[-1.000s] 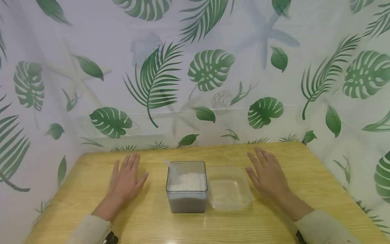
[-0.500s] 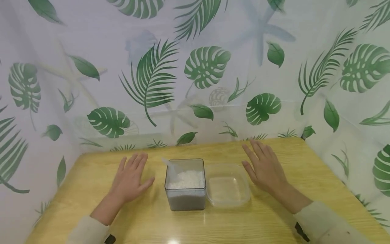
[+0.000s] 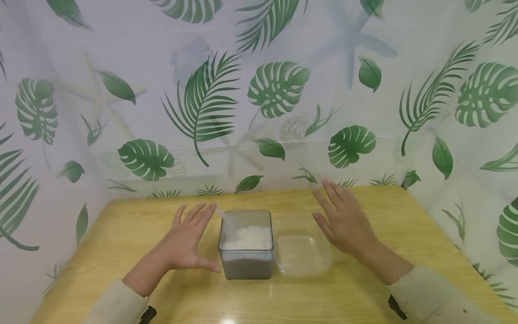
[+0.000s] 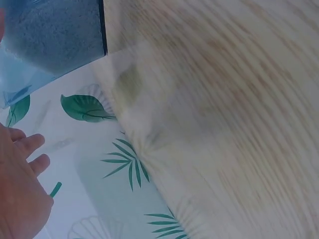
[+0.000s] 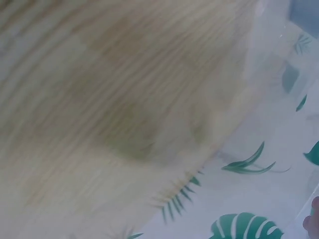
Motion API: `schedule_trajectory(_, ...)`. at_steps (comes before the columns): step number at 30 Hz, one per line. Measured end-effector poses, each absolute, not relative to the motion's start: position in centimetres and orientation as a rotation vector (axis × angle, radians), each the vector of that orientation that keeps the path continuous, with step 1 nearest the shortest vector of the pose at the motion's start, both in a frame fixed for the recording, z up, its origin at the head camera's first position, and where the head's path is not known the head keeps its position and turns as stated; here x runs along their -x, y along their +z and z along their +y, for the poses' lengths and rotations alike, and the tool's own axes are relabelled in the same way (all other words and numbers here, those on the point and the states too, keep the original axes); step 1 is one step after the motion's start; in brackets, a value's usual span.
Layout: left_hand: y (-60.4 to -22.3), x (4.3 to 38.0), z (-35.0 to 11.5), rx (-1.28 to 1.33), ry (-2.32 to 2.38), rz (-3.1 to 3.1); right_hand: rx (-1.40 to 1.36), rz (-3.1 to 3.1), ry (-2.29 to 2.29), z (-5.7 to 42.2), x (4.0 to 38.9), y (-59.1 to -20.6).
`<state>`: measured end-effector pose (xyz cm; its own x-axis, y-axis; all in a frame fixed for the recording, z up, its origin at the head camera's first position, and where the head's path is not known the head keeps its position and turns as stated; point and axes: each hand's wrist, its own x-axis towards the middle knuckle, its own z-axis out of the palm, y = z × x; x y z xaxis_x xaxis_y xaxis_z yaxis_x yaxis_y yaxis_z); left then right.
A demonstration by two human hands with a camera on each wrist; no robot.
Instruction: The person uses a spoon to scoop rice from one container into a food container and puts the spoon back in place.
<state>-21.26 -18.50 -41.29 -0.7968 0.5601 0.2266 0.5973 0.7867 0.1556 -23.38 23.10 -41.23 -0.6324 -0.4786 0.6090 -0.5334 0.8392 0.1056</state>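
1. Square tub (image 3: pixel 247 266) stands upright on the yellow wood table (image 3: pixel 194 301), near the middle. It is see-through gray, with a heap of white grains (image 3: pixel 256 236) inside.
2. Close by, on its left, I see the person's left hand (image 3: pixel 184 245). The thumb and fingers are spread wide apart, and it grips nothing. The thumb points at the tub, but I can't tell if they touch.
3. Just beside the tub, on its right, sits a low, clear dish (image 3: pixel 303 267) with round corners.
4. Next to the dish is the right hand (image 3: pixel 346 220), fingers long and loose, with nothing in it.
5. At the tub's back left corner, a pale scoop (image 3: pixel 229 226) leans in the grains. Its handle pokes out near the left fingertips.
6. Farthest back hangs a white cloth (image 3: pixel 364 108) with green leaves (image 3: pixel 279 90) on it.
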Motion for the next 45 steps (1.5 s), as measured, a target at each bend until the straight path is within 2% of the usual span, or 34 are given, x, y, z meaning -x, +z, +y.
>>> schedule_trajectory(19, -41.8, 22.2, -16.1, 1.014, -0.437, -2.637, -0.977, -2.277, 0.191, 16.6, 23.4, -40.1)
schedule_trajectory(25, -43.6, 22.3, -15.8, 1.027, -0.552, -2.539, -1.124, -2.288, 0.145, 14.5, 23.0, -40.2)
schedule_trajectory(38, -47.0, 22.2, -15.0, 0.974, -0.781, -2.528, -1.234, -2.411, 0.181, 13.7, 22.7, -40.1)
schedule_trajectory(45, -47.6, 22.5, -14.8, 0.996, -0.662, -2.476, -1.270, -2.419, 0.207, 13.8, 23.3, -38.9)
